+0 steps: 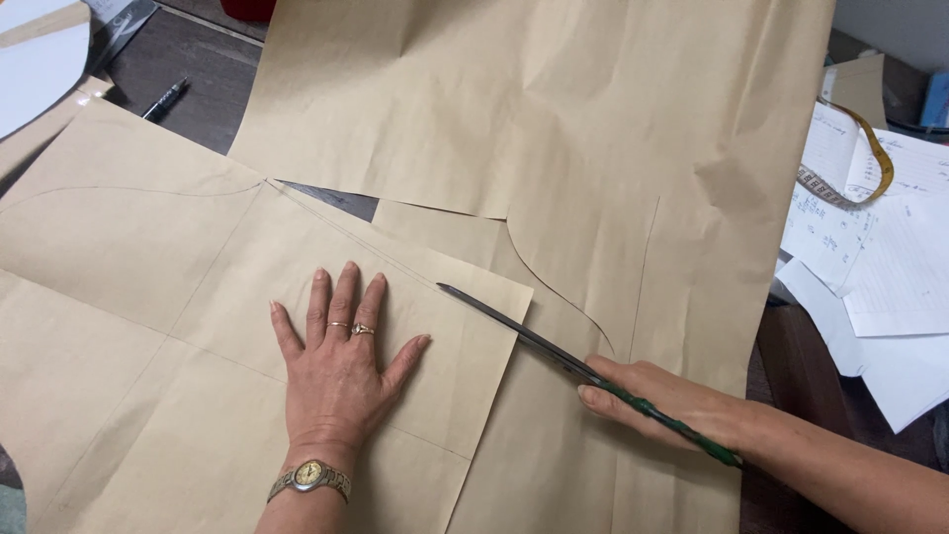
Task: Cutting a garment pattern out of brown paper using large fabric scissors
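Note:
My left hand [341,361] lies flat with fingers spread on a brown paper pattern piece [148,297] marked with pencil lines. It wears rings and a wristwatch. My right hand [662,396] grips the green handles of long scissors [534,341]. Their dark blades lie along the right edge of the pattern piece, tip pointing up-left. A larger sheet of brown paper [554,119] lies underneath and behind, with a curved line drawn on it near the scissors.
White sheets with writing [870,247] lie at the right with a yellow tape measure [860,168] across them. A pen [163,99] rests on the dark wooden table [198,69] at the upper left. A white curved shape sits at the top-left corner.

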